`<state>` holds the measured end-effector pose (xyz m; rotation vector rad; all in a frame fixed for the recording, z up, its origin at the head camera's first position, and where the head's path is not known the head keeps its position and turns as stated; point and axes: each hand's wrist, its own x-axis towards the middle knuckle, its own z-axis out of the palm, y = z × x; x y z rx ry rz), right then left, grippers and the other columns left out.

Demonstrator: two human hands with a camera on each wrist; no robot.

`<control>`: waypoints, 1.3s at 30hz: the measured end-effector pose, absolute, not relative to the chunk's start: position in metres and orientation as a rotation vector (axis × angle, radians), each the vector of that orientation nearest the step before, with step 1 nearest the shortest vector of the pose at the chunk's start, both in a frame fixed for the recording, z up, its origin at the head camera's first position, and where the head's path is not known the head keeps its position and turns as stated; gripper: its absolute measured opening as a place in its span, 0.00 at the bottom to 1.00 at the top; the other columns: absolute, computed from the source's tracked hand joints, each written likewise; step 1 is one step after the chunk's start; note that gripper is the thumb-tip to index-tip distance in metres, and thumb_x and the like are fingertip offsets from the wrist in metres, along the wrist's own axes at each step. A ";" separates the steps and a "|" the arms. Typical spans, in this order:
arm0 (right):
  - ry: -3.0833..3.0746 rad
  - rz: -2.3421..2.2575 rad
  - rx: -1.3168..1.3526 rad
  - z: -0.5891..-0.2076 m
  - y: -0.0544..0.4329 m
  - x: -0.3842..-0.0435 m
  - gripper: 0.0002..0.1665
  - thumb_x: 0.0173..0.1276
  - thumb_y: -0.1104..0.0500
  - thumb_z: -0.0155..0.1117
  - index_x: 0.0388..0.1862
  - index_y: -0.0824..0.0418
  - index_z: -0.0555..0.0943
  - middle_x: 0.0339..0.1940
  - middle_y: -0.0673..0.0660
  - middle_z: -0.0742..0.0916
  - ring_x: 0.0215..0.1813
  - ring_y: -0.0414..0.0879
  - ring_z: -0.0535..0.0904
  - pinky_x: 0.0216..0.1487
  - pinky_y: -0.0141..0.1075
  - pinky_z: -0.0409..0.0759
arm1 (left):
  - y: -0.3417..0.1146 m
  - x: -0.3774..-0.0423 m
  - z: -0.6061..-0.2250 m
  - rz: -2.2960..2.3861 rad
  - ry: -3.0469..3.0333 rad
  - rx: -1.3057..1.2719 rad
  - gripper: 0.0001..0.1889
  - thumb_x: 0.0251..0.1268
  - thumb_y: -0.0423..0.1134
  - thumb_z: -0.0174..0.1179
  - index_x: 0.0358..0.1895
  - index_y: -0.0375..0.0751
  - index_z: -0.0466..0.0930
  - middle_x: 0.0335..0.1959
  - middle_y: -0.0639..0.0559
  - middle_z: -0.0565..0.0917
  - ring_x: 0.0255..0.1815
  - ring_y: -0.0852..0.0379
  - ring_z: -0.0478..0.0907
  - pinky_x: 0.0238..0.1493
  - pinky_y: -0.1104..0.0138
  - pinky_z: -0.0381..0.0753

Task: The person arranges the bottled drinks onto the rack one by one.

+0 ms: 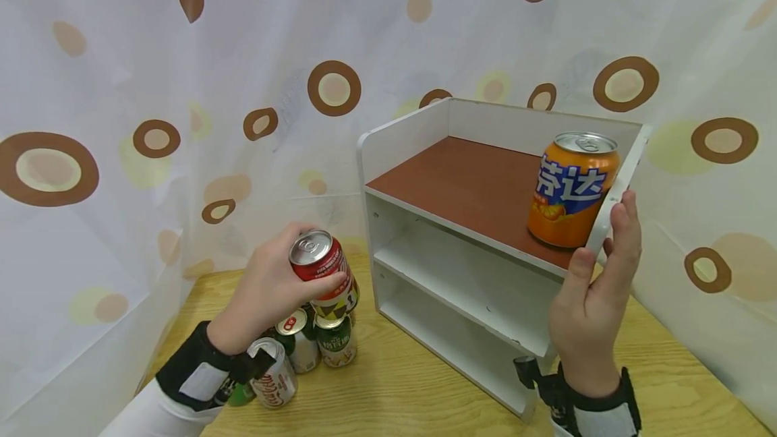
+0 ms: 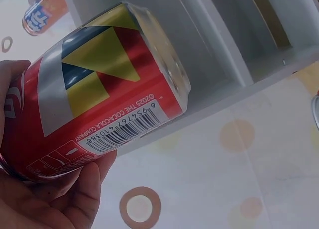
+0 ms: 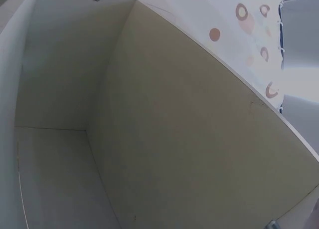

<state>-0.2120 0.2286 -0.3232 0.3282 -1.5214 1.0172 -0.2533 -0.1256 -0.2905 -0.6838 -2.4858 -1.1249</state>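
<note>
A red Coca-Cola can [image 1: 326,268] with a yellow and black pattern is gripped by my left hand [image 1: 270,288], thumb across its front. It is tilted and held just above the group of cans on the table. In the left wrist view the can [image 2: 94,84] shows its barcode side, with the fingers curled beneath. My right hand [image 1: 595,302] is at the right side panel of a white shelf unit [image 1: 631,154], its fingers fairly straight along the panel's front edge. An orange Fanta can [image 1: 567,194] stands upright on the brown top board [image 1: 461,181], beside that panel.
On the wooden table [image 1: 388,390], left of the shelf unit, stand several cans, among them a white and red can [image 1: 274,380] and a green and white can [image 1: 336,342]. Two white compartments open below the top board. A patterned curtain [image 1: 255,39] hangs behind.
</note>
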 end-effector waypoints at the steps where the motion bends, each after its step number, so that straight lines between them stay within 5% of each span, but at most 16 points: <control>1: -1.524 1.018 0.329 -0.323 0.229 -0.212 0.29 0.85 0.57 0.46 0.72 0.77 0.57 0.82 0.66 0.61 0.82 0.55 0.58 0.76 0.40 0.56 | -0.124 -0.255 -0.288 -1.118 -2.484 -0.691 0.29 0.54 0.42 0.80 0.58 0.46 0.75 0.48 0.49 0.86 0.46 0.54 0.86 0.44 0.63 0.88; 39: -1.522 1.005 0.340 -0.323 0.230 -0.212 0.29 0.85 0.57 0.46 0.72 0.77 0.58 0.82 0.66 0.61 0.82 0.56 0.57 0.75 0.40 0.57 | -0.086 -0.291 -0.220 -1.013 -2.453 -0.865 0.31 0.58 0.46 0.76 0.61 0.39 0.74 0.52 0.46 0.85 0.50 0.49 0.84 0.47 0.55 0.89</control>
